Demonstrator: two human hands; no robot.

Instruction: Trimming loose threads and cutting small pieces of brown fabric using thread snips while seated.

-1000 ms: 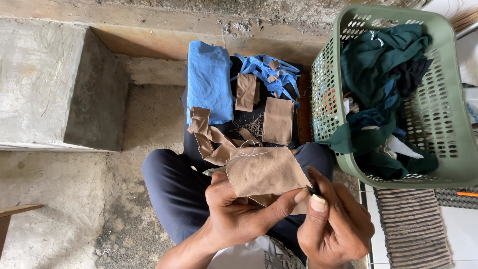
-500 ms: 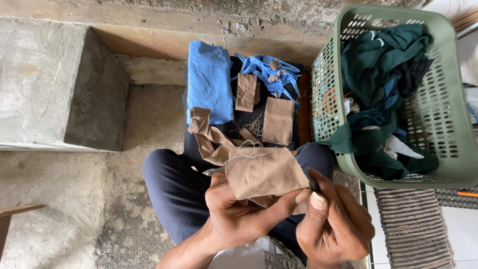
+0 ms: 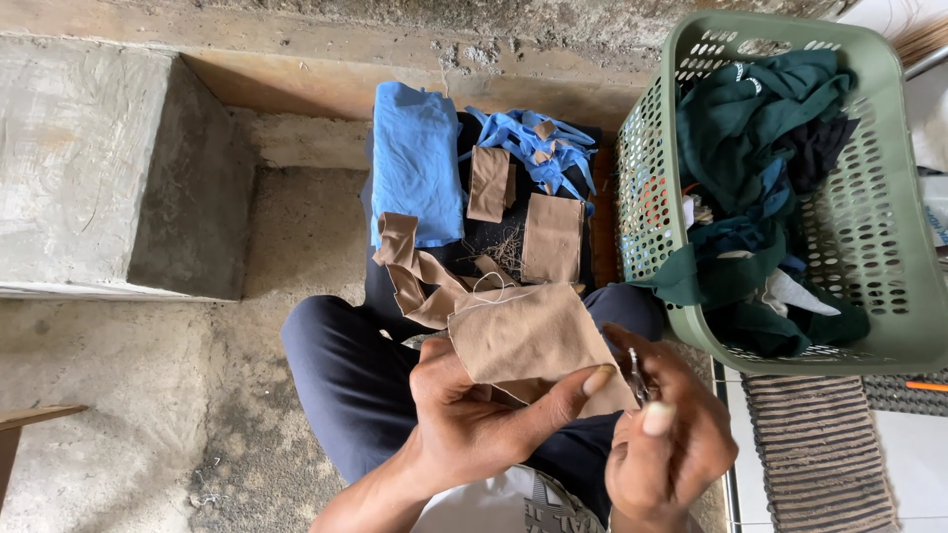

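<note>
Left hand (image 3: 474, 415) is gripping a tan cloth piece (image 3: 533, 341) over the lap, thumb lying across its lower edge. Right hand (image 3: 667, 444) is closing around a small dark tool (image 3: 637, 373) at the cloth's right edge. Beyond: tan scraps (image 3: 551, 237), folded blue cloth (image 3: 415, 158). Right: green perforated basket (image 3: 889, 247) holding dark green garments (image 3: 750, 128).
</note>
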